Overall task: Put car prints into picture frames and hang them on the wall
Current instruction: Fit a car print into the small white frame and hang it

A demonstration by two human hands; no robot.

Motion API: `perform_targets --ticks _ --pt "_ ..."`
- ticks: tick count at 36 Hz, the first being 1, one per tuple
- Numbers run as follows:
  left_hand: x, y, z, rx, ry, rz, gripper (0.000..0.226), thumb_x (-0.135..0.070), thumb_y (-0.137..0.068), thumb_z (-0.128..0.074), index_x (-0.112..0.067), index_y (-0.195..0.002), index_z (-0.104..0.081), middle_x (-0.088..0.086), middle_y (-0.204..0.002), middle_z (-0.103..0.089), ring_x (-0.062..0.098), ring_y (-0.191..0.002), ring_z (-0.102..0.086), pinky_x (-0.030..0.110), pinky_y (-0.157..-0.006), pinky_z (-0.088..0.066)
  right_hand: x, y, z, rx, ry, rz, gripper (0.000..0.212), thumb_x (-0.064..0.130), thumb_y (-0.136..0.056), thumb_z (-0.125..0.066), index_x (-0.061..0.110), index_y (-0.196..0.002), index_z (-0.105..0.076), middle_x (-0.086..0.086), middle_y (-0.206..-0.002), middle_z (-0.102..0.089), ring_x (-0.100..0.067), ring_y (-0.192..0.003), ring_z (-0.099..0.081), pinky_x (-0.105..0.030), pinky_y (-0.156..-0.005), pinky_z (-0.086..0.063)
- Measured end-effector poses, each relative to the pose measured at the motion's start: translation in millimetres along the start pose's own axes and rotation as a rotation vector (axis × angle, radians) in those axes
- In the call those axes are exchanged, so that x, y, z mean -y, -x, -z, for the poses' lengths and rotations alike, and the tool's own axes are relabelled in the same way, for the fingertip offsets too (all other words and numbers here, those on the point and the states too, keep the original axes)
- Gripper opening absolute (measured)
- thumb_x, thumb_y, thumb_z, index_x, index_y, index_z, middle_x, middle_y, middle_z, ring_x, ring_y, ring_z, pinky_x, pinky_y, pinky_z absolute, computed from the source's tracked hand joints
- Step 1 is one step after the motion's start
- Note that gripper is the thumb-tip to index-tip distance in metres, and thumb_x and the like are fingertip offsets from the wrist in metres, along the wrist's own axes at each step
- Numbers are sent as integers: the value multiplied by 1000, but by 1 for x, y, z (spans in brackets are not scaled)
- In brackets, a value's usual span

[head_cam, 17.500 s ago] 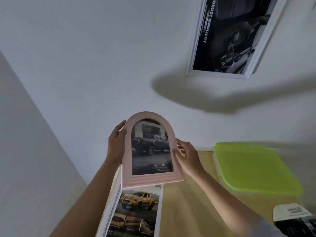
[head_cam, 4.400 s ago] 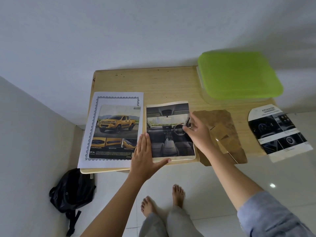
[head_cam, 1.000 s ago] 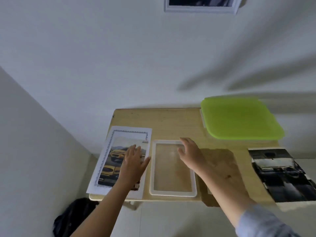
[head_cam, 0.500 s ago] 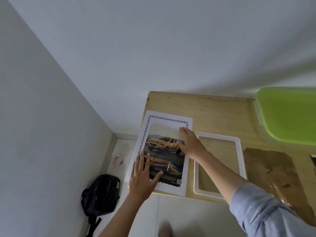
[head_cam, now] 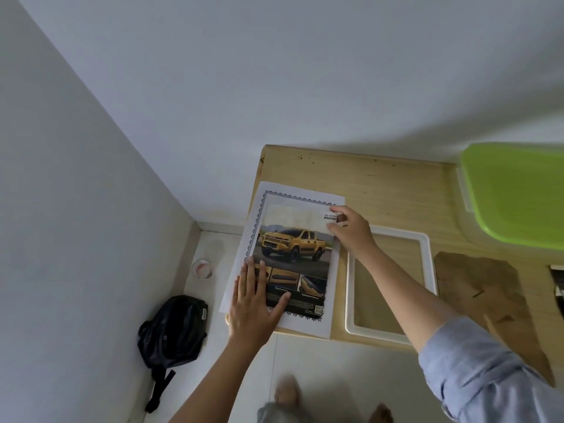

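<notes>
A print of a yellow pickup truck [head_cam: 293,248] lies on a larger white sheet with a dark patterned border [head_cam: 334,279] at the left end of the wooden table [head_cam: 375,184]. My left hand [head_cam: 253,303] presses flat on the print's lower left corner, fingers straight. My right hand [head_cam: 351,230] is at the print's upper right corner, fingertips pinching its edge. An empty white rectangular picture frame [head_cam: 427,257] lies on the table just right of the print, under my right forearm.
A brown backing board [head_cam: 488,294] lies right of the frame. A lime green lidded box [head_cam: 515,190] stands at the back right. Another print's edge [head_cam: 557,285] shows at the far right. On the floor sit a black bag [head_cam: 174,328] and a small round dish [head_cam: 202,268].
My right hand has slid up the print from the truck picture to its upper right corner. The left hand stays flat on the lower left corner. The view is closer.
</notes>
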State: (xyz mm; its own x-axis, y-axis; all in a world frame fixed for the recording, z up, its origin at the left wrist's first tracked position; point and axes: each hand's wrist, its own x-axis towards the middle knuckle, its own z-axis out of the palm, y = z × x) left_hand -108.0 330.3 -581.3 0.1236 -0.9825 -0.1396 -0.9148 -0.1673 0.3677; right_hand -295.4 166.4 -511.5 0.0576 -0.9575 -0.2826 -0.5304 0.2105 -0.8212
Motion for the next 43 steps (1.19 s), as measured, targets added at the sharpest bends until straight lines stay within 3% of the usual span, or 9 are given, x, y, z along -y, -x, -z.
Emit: perform_targets --ticks 4,11,18,22,27,32,36,40,43 --pt "0 -1 0 -5 28 3 85 -77 -81 -7 -26 -147 7 -1 -156 12 13 -142 18 36 -116 3 -5 21 1 23 -238 -120 45 3 -89 -53 15 -132 -46 -2 -95 -55 -16 -67 -58 -28 -60 -54" --pt "-1 -4 5 20 48 15 97 -84 -71 0 -25 -148 1 -1 -156 10 11 -140 17 35 -115 6 -11 58 -16 86 -374 -178 44 4 -92 -50 11 -134 -41 -15 -116 -56 -15 -77 -61 -16 -46 -50" --pt "-23 -9 29 19 122 -51 97 -83 -71 -10 -26 -149 -5 -5 -154 19 12 -139 25 41 -114 8 6 70 -4 6 -533 -152 33 2 -92 -48 14 -123 -49 -4 -94 -61 -14 -71 -63 -20 -45 -51" --pt "-58 -13 46 109 358 -204 78 -74 -81 -34 -45 -143 4 -18 -152 22 12 -143 15 53 -111 -20 14 73 8 -11 -592 -118 34 6 -92 -51 12 -126 -50 -2 -90 -65 -11 -61 -67 -30 -52 -56" --pt "-96 -17 64 177 548 -306 71 -60 -88 -41 -52 -139 8 -22 -153 14 16 -144 2 54 -108 -32 23 82 23 24 -720 -45 38 11 -92 -52 16 -130 -48 -11 -104 -65 -20 -80 -67 -30 -58 -56" --pt "-120 -15 88 186 760 -358 59 -30 -98 -40 -40 -144 -5 -14 -153 -10 1 -135 -18 25 -108 -29 28 87 35 112 -793 18 34 14 -95 -48 18 -128 -51 -8 -105 -65 -20 -85 -65 -31 -67 -58" --pt "-132 -12 100 224 1057 -267 52 -32 -90 -35 -43 -136 -14 -24 -139 -29 -12 -125 -35 21 -106 -35 29 93 36 136 -742 58 33 9 -95 -45 12 -127 -51 -6 -110 -65 -13 -93 -66 -24 -69 -56" --pt "-141 -8 113 193 1234 -234 45 -19 -100 -33 -44 -135 -19 -9 -142 -36 8 -131 -38 33 -109 -36 26 95 34 17 -534 96 32 15 -91 -56 16 -123 -58 -13 -122 -56 -22 -111 -57 -39 -95 -49" --pt "-147 -6 123 177 1289 -244 44 -19 -99 -34 -48 -131 -22 -7 -136 -39 16 -130 -40 38 -106 -40 23 94 38 -45 -492 85 32 26 -90 -57 22 -122 -57 -11 -126 -50 -20 -113 -54 -33 -89 -52"
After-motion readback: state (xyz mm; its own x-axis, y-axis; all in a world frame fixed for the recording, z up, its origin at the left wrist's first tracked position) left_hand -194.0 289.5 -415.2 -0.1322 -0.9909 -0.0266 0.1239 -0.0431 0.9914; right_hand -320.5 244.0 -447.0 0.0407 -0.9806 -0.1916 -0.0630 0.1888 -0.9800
